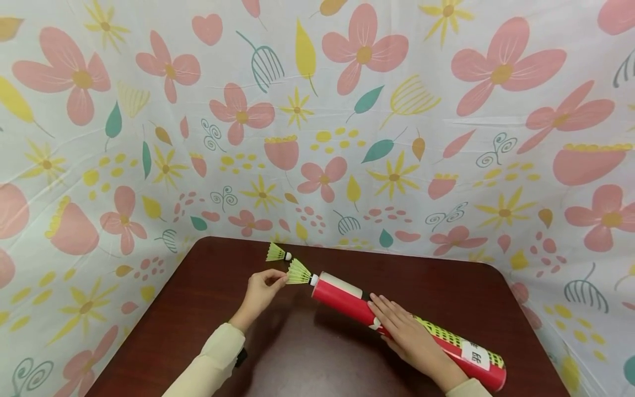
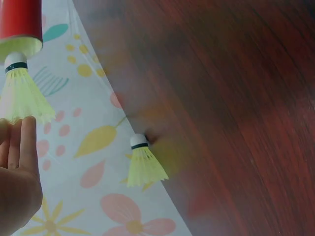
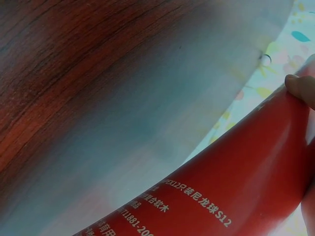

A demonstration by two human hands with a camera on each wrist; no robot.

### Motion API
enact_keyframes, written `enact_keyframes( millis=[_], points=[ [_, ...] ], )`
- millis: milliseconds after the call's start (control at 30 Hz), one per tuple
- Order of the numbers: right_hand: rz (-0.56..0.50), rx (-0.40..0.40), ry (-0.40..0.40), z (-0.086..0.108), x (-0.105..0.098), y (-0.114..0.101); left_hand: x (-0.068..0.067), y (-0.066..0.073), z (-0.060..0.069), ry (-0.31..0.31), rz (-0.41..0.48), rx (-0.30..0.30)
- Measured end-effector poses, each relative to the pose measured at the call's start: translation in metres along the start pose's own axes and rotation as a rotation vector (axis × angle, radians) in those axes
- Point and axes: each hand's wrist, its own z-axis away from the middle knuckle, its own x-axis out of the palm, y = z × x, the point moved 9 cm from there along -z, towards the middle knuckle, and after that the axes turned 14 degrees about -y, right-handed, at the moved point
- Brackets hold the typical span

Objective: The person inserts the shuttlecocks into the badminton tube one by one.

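Observation:
My left hand pinches a yellow shuttlecock by the edge of its skirt. Its white cork points at the open end of a red shuttlecock tube; in the left wrist view the cork is right at the tube's mouth. My right hand lies over the middle of the tube and holds it at a slant, fingers across its top. The right wrist view shows the tube's printed red side with the thumb against it. A second yellow shuttlecock lies behind the left hand.
Beneath everything is a dark reddish-brown wooden table with rounded back corners. A white cloth with pink flowers and yellow and teal leaves hangs behind it and at the sides. The second shuttlecock lies near the table's back edge.

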Motion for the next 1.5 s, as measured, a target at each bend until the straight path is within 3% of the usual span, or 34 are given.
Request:
enact_keyframes(
  millis=[567,800,867,967,1133,1233,1400,1500],
  points=[
    [-0.004,-0.013,0.014,-0.006,-0.003,-0.003,0.031,0.011,0.003,-0.097,0.026,0.031],
    [-0.01,-0.018,0.005,-0.008,-0.002,-0.006,0.03,0.043,0.008,-0.118,0.023,0.033],
    [-0.017,-0.013,0.003,-0.009,-0.001,-0.006,0.029,0.047,0.01,-0.122,0.021,0.033],
    [-0.023,-0.008,-0.002,-0.009,0.001,-0.006,0.029,0.04,0.01,-0.115,0.033,0.032],
    [-0.015,-0.02,0.021,-0.009,-0.001,-0.009,0.032,0.015,0.007,-0.108,0.058,0.02],
    [-0.017,-0.027,0.037,-0.008,-0.003,-0.009,0.032,0.012,0.005,-0.112,0.064,0.058],
    [-0.009,-0.022,0.034,-0.009,-0.005,-0.009,0.032,0.021,0.003,-0.104,0.032,0.192],
    [-0.002,-0.028,0.033,-0.009,-0.006,-0.009,0.034,0.024,0.003,-0.109,0.024,0.215]
  ],
)
